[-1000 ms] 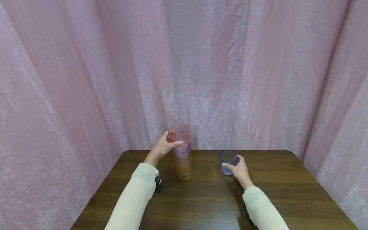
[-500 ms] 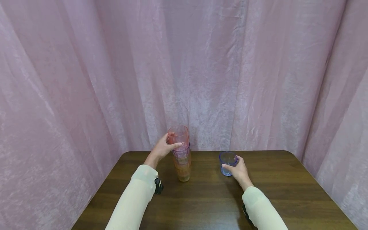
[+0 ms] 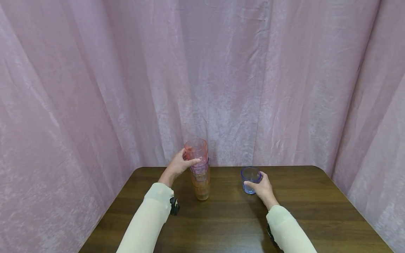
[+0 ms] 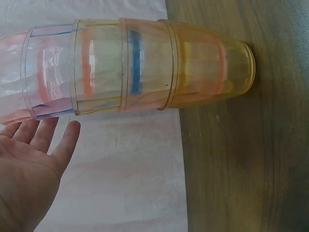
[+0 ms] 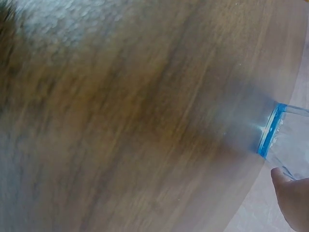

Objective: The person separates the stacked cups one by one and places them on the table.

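Note:
A tall stack of nested see-through plastic cups stands on the table, its lowest a yellow cup (image 3: 202, 194) with orange and purplish ones above it. The topmost is a pink cup (image 3: 198, 151). My left hand (image 3: 177, 166) holds this pink cup from the left, thumb on the near side and fingers behind. In the left wrist view the stack lies sideways, and the left hand (image 4: 31, 166) is at its upper end. To the right, my right hand (image 3: 263, 187) grips a clear blue cup (image 3: 249, 190) on the table. The right wrist view shows the blue cup's base (image 5: 271, 131) and the right thumb (image 5: 289, 195).
The brown wooden table (image 3: 221, 225) has rounded far corners. A pink curtain (image 3: 227, 88) hangs just behind its far edge and along both sides. A black wrist strap (image 3: 174, 205) shows on the left sleeve.
The head view has shifted very slightly. Both hands keep their hold, and the stack and the blue cup stay where they were.

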Demonstrator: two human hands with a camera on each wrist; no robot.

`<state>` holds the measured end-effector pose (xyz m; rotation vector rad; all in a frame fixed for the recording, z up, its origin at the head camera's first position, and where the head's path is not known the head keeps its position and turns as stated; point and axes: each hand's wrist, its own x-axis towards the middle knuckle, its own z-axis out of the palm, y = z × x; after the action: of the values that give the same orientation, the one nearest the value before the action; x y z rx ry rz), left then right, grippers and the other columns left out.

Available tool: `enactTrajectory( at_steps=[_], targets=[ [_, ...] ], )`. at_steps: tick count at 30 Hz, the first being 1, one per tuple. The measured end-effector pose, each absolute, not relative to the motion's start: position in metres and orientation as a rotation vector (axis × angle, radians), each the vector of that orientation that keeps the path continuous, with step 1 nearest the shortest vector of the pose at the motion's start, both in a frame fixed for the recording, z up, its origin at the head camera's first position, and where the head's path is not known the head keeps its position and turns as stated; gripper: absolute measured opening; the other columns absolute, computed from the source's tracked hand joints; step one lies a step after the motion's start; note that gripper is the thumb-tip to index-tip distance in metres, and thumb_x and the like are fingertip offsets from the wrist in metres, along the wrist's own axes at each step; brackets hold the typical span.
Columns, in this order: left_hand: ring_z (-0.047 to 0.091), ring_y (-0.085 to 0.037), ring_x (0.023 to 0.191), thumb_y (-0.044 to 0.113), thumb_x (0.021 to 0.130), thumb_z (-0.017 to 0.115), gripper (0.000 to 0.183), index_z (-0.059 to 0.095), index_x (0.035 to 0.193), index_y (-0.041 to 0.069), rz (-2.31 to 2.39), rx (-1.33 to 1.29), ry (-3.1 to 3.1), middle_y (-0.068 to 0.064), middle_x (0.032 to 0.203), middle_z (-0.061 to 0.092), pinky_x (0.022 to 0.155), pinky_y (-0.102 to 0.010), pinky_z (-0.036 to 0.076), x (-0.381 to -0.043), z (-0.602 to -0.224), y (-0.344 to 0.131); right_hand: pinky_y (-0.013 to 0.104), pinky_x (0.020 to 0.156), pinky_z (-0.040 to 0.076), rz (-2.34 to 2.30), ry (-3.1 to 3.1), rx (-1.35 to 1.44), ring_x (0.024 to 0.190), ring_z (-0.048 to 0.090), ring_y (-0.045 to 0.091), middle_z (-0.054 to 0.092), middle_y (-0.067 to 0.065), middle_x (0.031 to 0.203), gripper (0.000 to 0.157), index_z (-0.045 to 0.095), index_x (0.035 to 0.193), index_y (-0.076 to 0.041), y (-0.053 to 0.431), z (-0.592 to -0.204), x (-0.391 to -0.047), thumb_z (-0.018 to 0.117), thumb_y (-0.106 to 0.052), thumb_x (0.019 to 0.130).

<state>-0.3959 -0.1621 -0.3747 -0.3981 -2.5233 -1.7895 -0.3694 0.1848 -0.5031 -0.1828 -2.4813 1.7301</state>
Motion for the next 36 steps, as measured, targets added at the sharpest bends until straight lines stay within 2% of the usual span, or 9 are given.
enactTrajectory(
  at_steps=[7, 12, 16, 23, 36],
  targets=[
    [0.046, -0.033, 0.133, 0.027, 0.082, 0.083, 0.080, 0.041, 0.148, 0.011, -1.824, -0.390, -2.515, -0.016, 0.144, 0.050, 0.108, -0.051, 0.040, -0.399, -0.380, -0.163, 0.061, 0.113, 0.025, 1.729, -2.516, -0.180, 0.139, 0.026, 0.051, 0.023, 0.033, 0.154, 0.108, 0.012, 0.154, 0.005, 0.187, -0.501, -0.368, 0.082, -0.034, 0.082],
    [0.046, -0.034, 0.133, 0.027, 0.083, 0.083, 0.080, 0.040, 0.148, 0.009, -1.809, -0.416, -2.519, -0.017, 0.143, 0.050, 0.107, -0.051, 0.040, -0.398, -0.380, -0.164, 0.060, 0.113, 0.024, 1.736, -2.546, -0.164, 0.141, 0.022, 0.051, 0.017, 0.033, 0.156, 0.116, 0.002, 0.156, 0.004, 0.191, -0.496, -0.365, 0.079, -0.043, 0.083],
    [0.047, -0.034, 0.132, 0.027, 0.083, 0.083, 0.081, 0.040, 0.148, 0.009, -1.804, -0.427, -2.523, -0.018, 0.143, 0.051, 0.107, -0.051, 0.040, -0.397, -0.379, -0.164, 0.059, 0.114, 0.025, 1.737, -2.537, -0.152, 0.142, 0.021, 0.051, 0.016, 0.033, 0.157, 0.118, 0.000, 0.156, 0.002, 0.194, -0.489, -0.363, 0.077, -0.050, 0.084],
    [0.046, -0.033, 0.133, 0.036, 0.082, 0.083, 0.084, 0.039, 0.150, 0.012, -1.797, -0.379, -2.556, -0.015, 0.144, 0.050, 0.108, -0.051, 0.039, -0.396, -0.377, -0.165, 0.060, 0.115, 0.022, 1.753, -2.540, -0.158, 0.144, 0.015, 0.049, 0.010, 0.029, 0.160, 0.117, -0.006, 0.157, -0.004, 0.201, -0.471, -0.361, 0.071, -0.055, 0.086],
    [0.047, -0.032, 0.133, 0.037, 0.081, 0.083, 0.085, 0.040, 0.150, 0.012, -1.787, -0.394, -2.559, -0.014, 0.143, 0.051, 0.108, -0.051, 0.039, -0.396, -0.379, -0.165, 0.056, 0.115, 0.024, 1.655, -2.562, -0.116, 0.145, 0.019, 0.045, 0.014, 0.027, 0.160, 0.117, -0.002, 0.158, -0.002, 0.201, -0.442, -0.365, 0.067, -0.063, 0.086]
  ],
)
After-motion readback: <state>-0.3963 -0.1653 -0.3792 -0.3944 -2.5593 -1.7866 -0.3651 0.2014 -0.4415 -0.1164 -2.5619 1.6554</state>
